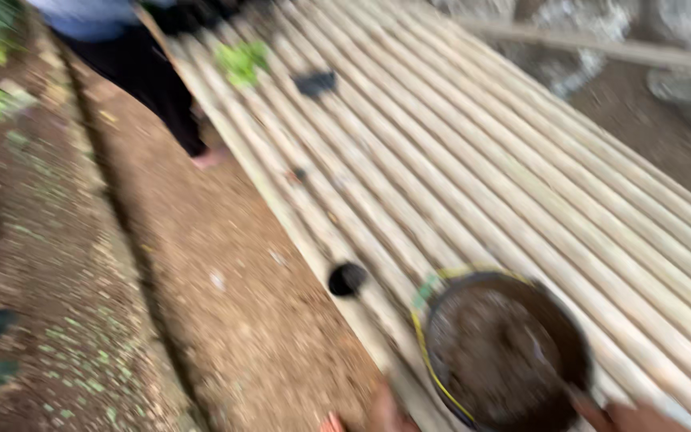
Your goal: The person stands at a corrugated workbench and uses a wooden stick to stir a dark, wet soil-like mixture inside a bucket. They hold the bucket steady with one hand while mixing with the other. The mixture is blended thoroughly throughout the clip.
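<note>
Round dark basket of brown soil (505, 352) rests at the pale bamboo-pole desk's (521, 160) near edge; both hands (633, 416) barely visible, grip indeterminable; soil not yet emptied.

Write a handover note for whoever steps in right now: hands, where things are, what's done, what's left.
The picture is motion-blurred, so the details are rough.
Left hand: at the bottom edge, by the basin's near rim; grip not clear.
Right hand: bottom right, at the basin's rim; grip not clear.
Basin: round, dark, yellow-edged, filled with dark soil-like stuff, resting on the bamboo platform.
Also on the platform: green leaves, a dark object, a small dark round thing at its edge.
Another person stands on the dirt at top left.
Done: basin is filled and sits on the platform.
Left: cannot tell.
</note>
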Tool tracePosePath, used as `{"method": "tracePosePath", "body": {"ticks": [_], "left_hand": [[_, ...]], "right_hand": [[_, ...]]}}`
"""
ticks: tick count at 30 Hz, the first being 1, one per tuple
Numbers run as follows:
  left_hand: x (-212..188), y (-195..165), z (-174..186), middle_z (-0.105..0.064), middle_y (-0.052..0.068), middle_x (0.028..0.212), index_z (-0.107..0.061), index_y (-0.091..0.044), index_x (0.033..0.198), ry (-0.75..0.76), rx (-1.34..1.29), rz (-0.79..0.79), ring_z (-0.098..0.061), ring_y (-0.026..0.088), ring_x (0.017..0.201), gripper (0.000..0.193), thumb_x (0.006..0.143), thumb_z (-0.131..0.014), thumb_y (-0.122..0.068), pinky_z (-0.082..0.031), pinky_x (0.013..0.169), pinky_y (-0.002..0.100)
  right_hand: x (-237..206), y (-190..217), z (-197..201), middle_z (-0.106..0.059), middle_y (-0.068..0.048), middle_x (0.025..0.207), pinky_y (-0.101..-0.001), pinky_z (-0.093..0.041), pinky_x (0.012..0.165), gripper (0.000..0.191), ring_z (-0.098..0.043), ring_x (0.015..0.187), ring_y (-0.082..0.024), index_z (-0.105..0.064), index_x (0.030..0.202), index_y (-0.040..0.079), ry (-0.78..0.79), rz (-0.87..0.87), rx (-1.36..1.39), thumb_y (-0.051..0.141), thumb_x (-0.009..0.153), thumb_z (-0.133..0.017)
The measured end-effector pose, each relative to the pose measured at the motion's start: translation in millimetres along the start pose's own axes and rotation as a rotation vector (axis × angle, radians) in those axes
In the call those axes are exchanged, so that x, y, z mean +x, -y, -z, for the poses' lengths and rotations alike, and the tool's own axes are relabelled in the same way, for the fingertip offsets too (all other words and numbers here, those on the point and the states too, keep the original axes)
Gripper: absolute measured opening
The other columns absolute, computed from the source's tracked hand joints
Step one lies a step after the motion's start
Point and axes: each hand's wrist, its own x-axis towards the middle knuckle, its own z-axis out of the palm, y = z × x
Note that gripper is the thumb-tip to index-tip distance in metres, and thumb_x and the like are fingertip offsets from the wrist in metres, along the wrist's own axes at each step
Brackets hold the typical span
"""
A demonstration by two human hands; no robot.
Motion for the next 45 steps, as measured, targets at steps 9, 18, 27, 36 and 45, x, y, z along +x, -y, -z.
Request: {"method": "tracePosePath", "body": {"ticks": [9,18,27,36,45], "left_hand": [[25.3,39.2,49.5,-0.037,0.006,0.165,-0.042,-0.021,0.158,-0.169,0.586,-0.190,-0.037,0.030,0.151,0.072,0.096,-0.042,-0.058,-0.024,0.125,0.047],[6.1,20.4,13.3,-0.059,0.012,0.151,-0.049,-0.007,0.152,0.150,0.637,-0.721,-0.055,0.020,0.140,0.058,0.102,-0.055,-0.036,-0.041,0.112,0.032],[2.4,-25.4,-60.2,-0.072,0.013,0.131,-0.056,-0.014,0.149,0.097,0.961,-0.974,-0.070,0.031,0.116,0.048,0.108,-0.049,-0.038,-0.055,0.094,0.041],[42.7,-27.6,-72.0,-0.068,0.014,0.106,-0.060,-0.016,0.143,0.087,1.167,-0.934,-0.068,0.029,0.093,0.042,0.109,-0.041,-0.031,-0.053,0.081,0.041],[37.8,-30.4,-71.6,-0.065,0.011,0.095,-0.061,-0.017,0.142,0.068,1.194,-0.938,-0.065,0.027,0.082,0.041,0.107,-0.044,-0.031,-0.051,0.074,0.042]], "right_hand": [[46.2,86.0,-41.5,-0.069,-0.020,0.063,-0.0461,-0.058,0.068,0.060,-0.071,0.058,-0.035,-0.070,0.085,-0.001,0.076,0.304,0.353,0.047,0.107,-0.041],[-2.9,11.7,-6.4,-0.070,-0.009,0.072,-0.0500,-0.059,0.071,0.046,-0.073,0.072,-0.033,-0.060,0.109,0.017,0.156,0.333,-0.163,0.057,0.097,-0.041],[47.8,1.9,20.8,-0.072,-0.014,0.065,-0.0525,-0.060,0.061,0.054,-0.072,0.064,-0.036,-0.058,0.109,0.012,0.014,0.103,-0.332,0.057,0.098,-0.032],[57.3,25.8,-46.5,-0.066,-0.009,0.057,-0.0356,-0.057,0.046,0.058,-0.067,0.042,-0.022,-0.064,0.107,0.003,0.229,0.025,0.001,0.052,0.110,-0.033],[23.2,43.9,-73.7,-0.045,-0.004,0.050,-0.0333,-0.042,0.031,0.053,-0.042,0.033,-0.016,-0.047,0.083,0.004,0.679,-0.353,1.236,0.051,0.106,-0.040]]}}
